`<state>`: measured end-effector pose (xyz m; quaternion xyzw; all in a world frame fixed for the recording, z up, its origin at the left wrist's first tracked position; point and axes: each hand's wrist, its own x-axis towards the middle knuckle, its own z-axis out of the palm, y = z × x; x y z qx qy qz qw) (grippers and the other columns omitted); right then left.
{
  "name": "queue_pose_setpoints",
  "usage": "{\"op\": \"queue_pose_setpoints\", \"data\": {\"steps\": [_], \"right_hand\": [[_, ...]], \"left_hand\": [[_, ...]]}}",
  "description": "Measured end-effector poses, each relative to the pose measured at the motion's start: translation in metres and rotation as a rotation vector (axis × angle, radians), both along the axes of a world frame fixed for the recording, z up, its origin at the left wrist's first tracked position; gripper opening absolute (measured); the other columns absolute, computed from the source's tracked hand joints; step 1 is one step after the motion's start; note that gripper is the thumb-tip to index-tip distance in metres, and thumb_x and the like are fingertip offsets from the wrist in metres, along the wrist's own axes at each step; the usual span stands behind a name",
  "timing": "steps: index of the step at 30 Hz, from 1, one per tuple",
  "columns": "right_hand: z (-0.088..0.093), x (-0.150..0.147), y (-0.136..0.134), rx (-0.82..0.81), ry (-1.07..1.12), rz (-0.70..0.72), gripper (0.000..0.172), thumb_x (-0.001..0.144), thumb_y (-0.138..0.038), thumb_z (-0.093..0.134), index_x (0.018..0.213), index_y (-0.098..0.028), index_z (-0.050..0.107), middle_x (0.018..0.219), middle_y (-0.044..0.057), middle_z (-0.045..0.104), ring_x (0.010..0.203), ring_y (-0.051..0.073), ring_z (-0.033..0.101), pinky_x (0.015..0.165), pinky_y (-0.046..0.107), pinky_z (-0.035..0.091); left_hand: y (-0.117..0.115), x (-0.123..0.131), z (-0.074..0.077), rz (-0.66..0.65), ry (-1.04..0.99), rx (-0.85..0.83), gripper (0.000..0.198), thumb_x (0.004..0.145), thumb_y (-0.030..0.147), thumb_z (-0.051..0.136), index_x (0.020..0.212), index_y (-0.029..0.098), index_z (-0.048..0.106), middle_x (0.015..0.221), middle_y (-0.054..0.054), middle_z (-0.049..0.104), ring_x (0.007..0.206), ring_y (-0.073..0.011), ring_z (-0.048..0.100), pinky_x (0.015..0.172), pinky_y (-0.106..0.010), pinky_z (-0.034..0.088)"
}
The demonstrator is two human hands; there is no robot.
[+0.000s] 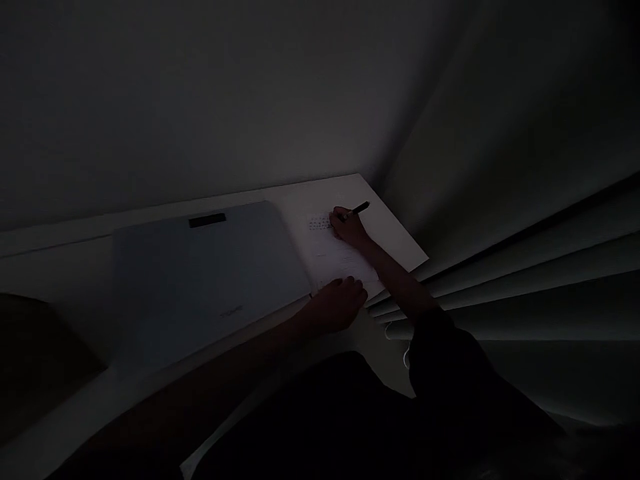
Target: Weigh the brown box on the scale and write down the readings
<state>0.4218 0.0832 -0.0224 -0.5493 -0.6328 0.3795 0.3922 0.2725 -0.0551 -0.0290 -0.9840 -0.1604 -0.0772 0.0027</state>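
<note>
In dim light, my right hand (349, 228) is closed around a dark pen (361, 207), whose upper end slants up to the right. The fingers at the writing end rest on a white sheet of paper (337, 257), beside rows of small dark marks near its top. Fainter lines of print run lower on the page. At the sheet's bottom edge lies my left hand (340, 305), fingers curled in together. I make out nothing in it, though its underside is hidden.
A closed grey laptop (200, 280) lies left of the paper on the white table (390, 243), with a dark strip (207, 220) near its far edge. A dark box-like shape (40, 367) stands at far left. Curtain folds (530, 267) hang right; a wall (200, 100) rises behind.
</note>
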Motion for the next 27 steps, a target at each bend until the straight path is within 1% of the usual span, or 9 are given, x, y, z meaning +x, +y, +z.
{"op": "queue_pose_setpoints", "data": {"steps": [7, 9, 12, 13, 15, 19, 21, 23, 27], "right_hand": [[0.0, 0.0, -0.001, 0.007, -0.056, -0.017, 0.033, 0.093, -0.039, 0.045, 0.07, -0.018, 0.035, 0.05, -0.004, 0.042, 0.044, 0.006, 0.042, 0.048, 0.018, 0.034], [0.003, 0.001, -0.004, 0.084, -0.11, -0.043, 0.037, 0.094, -0.044, 0.043, 0.071, -0.017, 0.035, 0.052, -0.003, 0.043, 0.048, 0.006, 0.044, 0.052, 0.019, 0.036], [0.01, 0.005, -0.007, 0.246, -0.267, -0.117, 0.042, 0.094, -0.053, 0.046, 0.075, -0.016, 0.044, 0.063, -0.001, 0.053, 0.062, 0.008, 0.051, 0.065, 0.02, 0.039], [0.012, 0.007, -0.007, 0.276, -0.31, -0.121, 0.042, 0.093, -0.055, 0.047, 0.079, -0.016, 0.048, 0.069, 0.0, 0.057, 0.067, 0.008, 0.053, 0.068, 0.021, 0.04], [0.014, 0.011, -0.006, 0.304, -0.376, -0.069, 0.04, 0.092, -0.056, 0.05, 0.089, -0.017, 0.054, 0.081, 0.002, 0.062, 0.075, 0.01, 0.055, 0.074, 0.022, 0.041], [0.009, 0.015, -0.002, 0.403, -0.538, 0.067, 0.032, 0.095, -0.045, 0.05, 0.103, -0.015, 0.06, 0.107, 0.007, 0.064, 0.097, 0.014, 0.058, 0.086, 0.025, 0.042], [0.006, 0.014, -0.002, 0.419, -0.633, 0.089, 0.027, 0.098, -0.035, 0.047, 0.106, -0.015, 0.062, 0.111, 0.008, 0.063, 0.102, 0.015, 0.057, 0.087, 0.025, 0.042], [0.005, 0.012, -0.003, 0.4, -0.738, 0.116, 0.025, 0.099, -0.025, 0.043, 0.109, -0.015, 0.063, 0.113, 0.008, 0.063, 0.105, 0.015, 0.057, 0.085, 0.025, 0.042], [0.007, 0.007, -0.009, 0.388, -0.955, 0.189, 0.034, 0.097, -0.011, 0.037, 0.121, -0.016, 0.06, 0.121, 0.008, 0.061, 0.111, 0.016, 0.054, 0.07, 0.023, 0.038]], "left_hand": [[-0.001, 0.001, 0.004, 0.009, 0.02, -0.031, 0.028, 0.098, 0.022, 0.03, 0.108, 0.015, 0.056, 0.113, -0.013, 0.059, 0.094, -0.0233, 0.055, 0.07, -0.034, 0.044], [-0.001, 0.001, 0.003, 0.008, 0.013, -0.03, 0.029, 0.098, 0.023, 0.031, 0.109, 0.015, 0.056, 0.114, -0.014, 0.058, 0.095, -0.0236, 0.055, 0.071, -0.035, 0.045], [0.0, 0.001, 0.004, 0.008, 0.027, -0.039, 0.028, 0.097, 0.022, 0.032, 0.111, 0.015, 0.055, 0.116, -0.014, 0.058, 0.096, -0.0235, 0.055, 0.073, -0.036, 0.047], [0.0, 0.002, 0.005, 0.007, 0.033, -0.043, 0.028, 0.097, 0.021, 0.032, 0.111, 0.015, 0.055, 0.116, -0.014, 0.058, 0.097, -0.0236, 0.055, 0.074, -0.036, 0.048], [-0.001, 0.002, 0.005, 0.007, 0.035, -0.042, 0.028, 0.097, 0.021, 0.032, 0.112, 0.015, 0.054, 0.119, -0.014, 0.058, 0.099, -0.0239, 0.055, 0.075, -0.036, 0.048], [-0.001, 0.001, 0.005, 0.019, 0.008, -0.017, 0.024, 0.096, 0.021, 0.035, 0.108, 0.016, 0.054, 0.116, -0.012, 0.058, 0.098, -0.0233, 0.054, 0.075, -0.036, 0.049], [-0.002, 0.001, 0.005, 0.015, 0.01, -0.021, 0.024, 0.096, 0.023, 0.035, 0.108, 0.016, 0.054, 0.115, -0.012, 0.058, 0.098, -0.0231, 0.055, 0.075, -0.036, 0.05], [-0.002, 0.001, 0.006, 0.015, 0.036, -0.039, 0.025, 0.097, 0.023, 0.035, 0.111, 0.015, 0.054, 0.118, -0.013, 0.058, 0.101, -0.0235, 0.055, 0.076, -0.036, 0.05], [-0.002, 0.0, 0.01, 0.021, 0.082, -0.062, 0.028, 0.097, 0.025, 0.038, 0.117, 0.015, 0.055, 0.126, -0.015, 0.056, 0.108, -0.0244, 0.055, 0.08, -0.035, 0.051]]}}
